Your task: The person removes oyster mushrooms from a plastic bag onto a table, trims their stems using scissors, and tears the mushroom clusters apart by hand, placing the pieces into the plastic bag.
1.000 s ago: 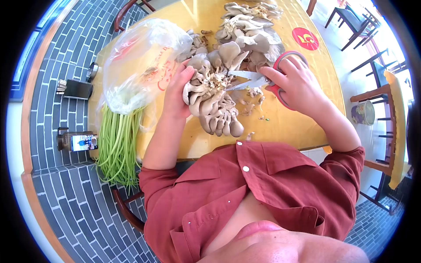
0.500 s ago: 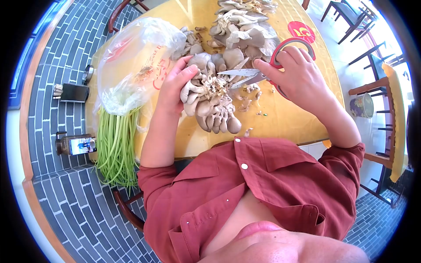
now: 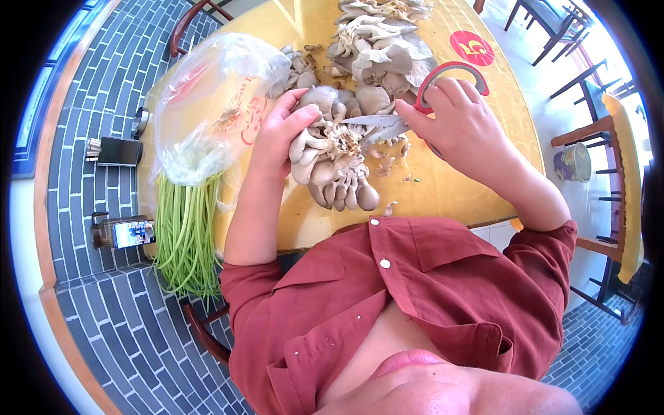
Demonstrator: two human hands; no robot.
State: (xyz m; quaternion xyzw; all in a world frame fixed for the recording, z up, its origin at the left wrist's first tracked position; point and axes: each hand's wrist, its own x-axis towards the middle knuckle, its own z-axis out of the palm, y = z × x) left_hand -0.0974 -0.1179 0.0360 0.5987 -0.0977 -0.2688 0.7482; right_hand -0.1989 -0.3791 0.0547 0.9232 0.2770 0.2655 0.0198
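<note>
My left hand (image 3: 287,131) is closed round the left edge of a cluster of oyster mushrooms (image 3: 335,176), held with its pale, cut stem base facing up. In my right hand (image 3: 453,114) is a pair of scissors (image 3: 379,120) with red handles, its fingers wrapped through the loops. The blades point left, and their tips lie at the stem base. Past the held cluster, a large pile of oyster mushrooms (image 3: 387,52) rests on the yellow table (image 3: 477,194). Small stem trimmings (image 3: 384,164) are scattered beside the scissors.
Left of my arm lies a bundle of green stalks (image 3: 181,235) with a clear plastic bag (image 3: 207,90) over its upper end. More mushrooms (image 3: 296,72) sit by the bag. A phone (image 3: 133,233) stands at the table's left side. Chairs (image 3: 553,24) and a patterned bin (image 3: 573,163) are at right.
The scissors' blades, apart before, are now nearly together at the stem base. My right hand has shifted slightly left; my left hand still holds the cluster in nearly the same place.
</note>
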